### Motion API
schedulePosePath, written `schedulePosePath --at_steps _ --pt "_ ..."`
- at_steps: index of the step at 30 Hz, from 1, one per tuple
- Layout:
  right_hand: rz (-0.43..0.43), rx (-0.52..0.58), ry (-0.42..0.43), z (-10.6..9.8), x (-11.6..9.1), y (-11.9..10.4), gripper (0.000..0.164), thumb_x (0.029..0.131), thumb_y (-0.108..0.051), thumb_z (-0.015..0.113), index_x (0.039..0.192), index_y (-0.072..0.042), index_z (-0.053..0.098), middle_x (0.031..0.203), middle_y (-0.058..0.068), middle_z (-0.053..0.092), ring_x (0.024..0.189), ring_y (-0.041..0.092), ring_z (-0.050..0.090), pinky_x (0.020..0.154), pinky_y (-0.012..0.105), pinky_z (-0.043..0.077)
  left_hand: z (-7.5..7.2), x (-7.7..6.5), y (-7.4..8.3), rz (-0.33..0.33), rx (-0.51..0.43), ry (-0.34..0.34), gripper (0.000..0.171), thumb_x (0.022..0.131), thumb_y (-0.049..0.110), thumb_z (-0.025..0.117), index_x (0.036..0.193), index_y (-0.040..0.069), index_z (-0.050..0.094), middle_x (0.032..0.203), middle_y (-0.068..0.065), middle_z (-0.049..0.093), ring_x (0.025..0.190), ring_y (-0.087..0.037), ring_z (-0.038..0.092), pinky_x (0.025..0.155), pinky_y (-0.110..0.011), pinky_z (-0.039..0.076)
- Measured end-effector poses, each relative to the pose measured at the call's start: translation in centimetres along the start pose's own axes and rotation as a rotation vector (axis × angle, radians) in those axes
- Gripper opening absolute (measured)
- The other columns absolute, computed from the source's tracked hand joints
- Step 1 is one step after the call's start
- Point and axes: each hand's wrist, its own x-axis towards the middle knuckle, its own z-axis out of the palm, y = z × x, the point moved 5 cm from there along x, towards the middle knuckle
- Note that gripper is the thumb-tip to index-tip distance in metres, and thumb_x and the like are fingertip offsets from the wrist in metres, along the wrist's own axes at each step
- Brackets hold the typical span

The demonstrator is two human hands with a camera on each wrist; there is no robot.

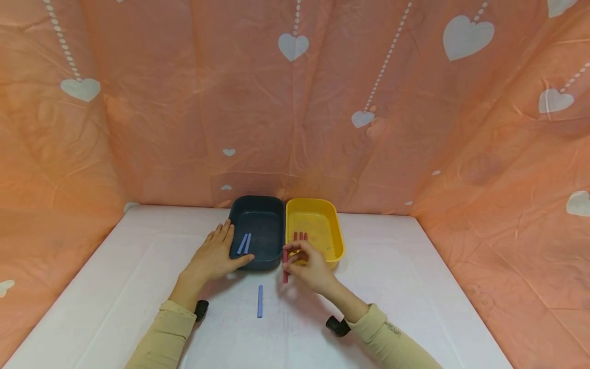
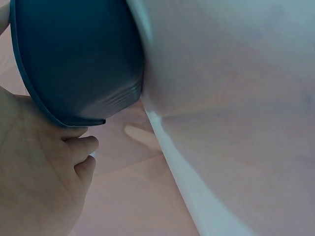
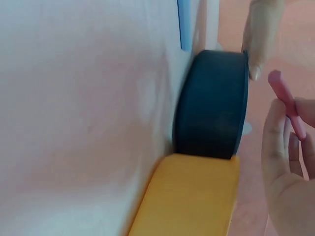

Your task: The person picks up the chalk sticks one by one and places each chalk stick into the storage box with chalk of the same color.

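My right hand (image 1: 311, 266) pinches a short red stick (image 1: 285, 266) between thumb and fingers, above the near edge where two trays meet. The same red stick (image 3: 287, 103) shows tilted in the right wrist view. With fingers spread and fairly straight, my left hand (image 1: 214, 254) rests on the left rim of a dark blue tray (image 1: 262, 205), its thumb over the near rim. Two blue sticks (image 1: 245, 243) lie inside that tray. Several red sticks (image 1: 301, 236) lie in the yellow tray (image 1: 318, 205), partly hidden by my right hand.
One more blue stick (image 1: 260, 301) lies on the white tabletop (image 1: 230, 333) in front of the dark blue tray. The trays stand side by side at the table's back edge, against an orange curtain (image 1: 258, 128) with white hearts.
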Motion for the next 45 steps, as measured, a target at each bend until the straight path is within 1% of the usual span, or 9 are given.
schedulePosePath --at_steps 7,14,17,20,24,29,34,39,45 --pt "-0.005 0.035 0.105 -2.0 0.9 0.4 0.039 0.09 0.005 0.076 0.127 0.003 0.066 0.117 0.021 0.063 0.09 0.024 0.068 0.077 0.02 0.057 -0.1 0.0 0.0 0.007 -0.002 -0.001 0.115 0.093 0.069 0.062 0.159 -0.015 0.02 0.169 -0.031 0.012 0.155 -0.05 0.014 0.126 -0.062 0.015" --pt "0.032 0.079 0.182 -3.7 1.5 1.1 0.038 0.091 0.006 0.073 0.129 0.003 0.065 0.122 0.021 0.064 0.094 0.025 0.068 0.075 0.021 0.06 -0.1 0.0 0.0 0.009 -0.006 -0.007 0.115 0.092 0.07 0.062 0.159 -0.015 0.019 0.169 -0.031 0.012 0.156 -0.05 0.014 0.126 -0.061 0.014" --pt "0.042 0.078 0.208 -4.4 1.8 1.5 0.038 0.092 0.006 0.071 0.13 0.004 0.064 0.125 0.024 0.064 0.093 0.022 0.069 0.075 0.023 0.061 -0.1 0.0 0.1 0.01 -0.008 -0.011 0.116 0.092 0.07 0.062 0.159 -0.015 0.02 0.169 -0.031 0.012 0.155 -0.05 0.014 0.126 -0.061 0.015" --pt "0.05 0.054 0.23 -5.0 2.1 1.9 0.038 0.092 0.005 0.071 0.129 0.003 0.065 0.125 0.024 0.065 0.09 0.02 0.07 0.076 0.031 0.063 -0.1 -0.1 0.2 0.011 -0.006 -0.012 0.116 0.092 0.071 0.061 0.158 -0.015 0.02 0.169 -0.032 0.013 0.155 -0.051 0.015 0.126 -0.062 0.015" --pt "0.055 -0.005 0.247 -5.8 2.7 2.6 0.036 0.092 0.004 0.071 0.128 0.002 0.067 0.122 0.021 0.068 0.09 0.023 0.072 0.075 0.038 0.064 -0.1 0.0 0.1 0.002 -0.004 -0.016 0.115 0.092 0.07 0.062 0.159 -0.013 0.019 0.169 -0.03 0.012 0.156 -0.049 0.014 0.126 -0.06 0.014" --pt "0.087 -0.092 0.252 -6.6 3.6 3.3 0.035 0.092 0.005 0.071 0.127 0.002 0.068 0.119 0.019 0.069 0.093 0.028 0.072 0.074 0.029 0.063 -0.2 -0.1 0.1 0.001 -0.01 -0.013 0.116 0.092 0.07 0.062 0.159 -0.014 0.019 0.169 -0.03 0.013 0.156 -0.049 0.014 0.126 -0.061 0.015" --pt "0.122 -0.184 0.246 -7.1 4.6 4.0 0.034 0.091 0.002 0.074 0.124 0.0 0.07 0.114 0.017 0.07 0.088 0.025 0.072 0.072 0.027 0.061 -0.2 -0.2 0.0 0.004 -0.01 -0.006 0.116 0.092 0.071 0.062 0.159 -0.014 0.019 0.169 -0.031 0.013 0.156 -0.05 0.015 0.126 -0.061 0.015" --pt "0.165 -0.201 0.232 -7.4 5.5 4.7 0.033 0.091 0.003 0.073 0.124 0.002 0.069 0.113 0.018 0.07 0.087 0.025 0.073 0.076 0.032 0.063 -0.1 0.0 -0.1 0.007 -0.003 0.001 0.116 0.092 0.071 0.062 0.159 -0.014 0.02 0.169 -0.031 0.013 0.156 -0.05 0.015 0.126 -0.061 0.015" --pt "0.271 -0.198 0.217 -7.6 6.2 5.7 0.036 0.092 0.0 0.072 0.128 0.001 0.068 0.117 0.018 0.068 0.091 0.027 0.069 0.084 0.035 0.063 -0.1 0.0 -0.1 0.008 0.002 -0.002 0.116 0.092 0.071 0.061 0.159 -0.014 0.02 0.169 -0.031 0.014 0.156 -0.05 0.015 0.126 -0.061 0.016"
